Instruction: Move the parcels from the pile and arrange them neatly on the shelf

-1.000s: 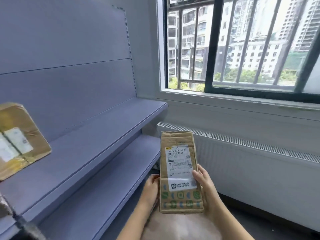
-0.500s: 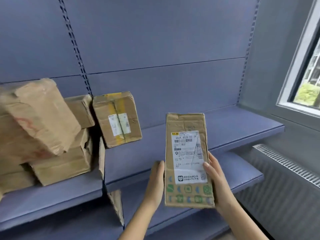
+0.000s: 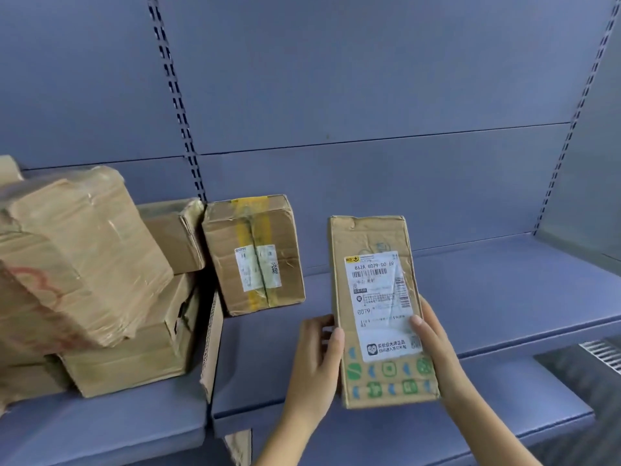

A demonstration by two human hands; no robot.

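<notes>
**A:** Where is the flat parcel point(image 3: 379, 311)?

**B:** Off the shelf point(image 3: 487, 297), held up in front of its bare stretch. The left hand point(image 3: 316, 361) grips the left edge low down. The right hand point(image 3: 437, 348) grips the right edge, with its thumb on the white label.

**A:** And its long axis?

**B:** Upright, with the label facing the person. The open spot lies straight beyond it, just right of the taped box point(image 3: 255, 253), which stands tilted on the shelf.

**A:** Which hand is nearer?

**B:** Neither, clearly. The taped box is on the left hand's side, so that edge probably sets the gap.

**A:** What is the parcel like?

**B:** Thin, creased brown cardboard, dented at the top, with green and blue printing along the bottom. The stacked boxes point(image 3: 84, 264) further left are bulkier and wrapped in glossy, wrinkled tape. The shelf looks smooth, matte blue.
</notes>
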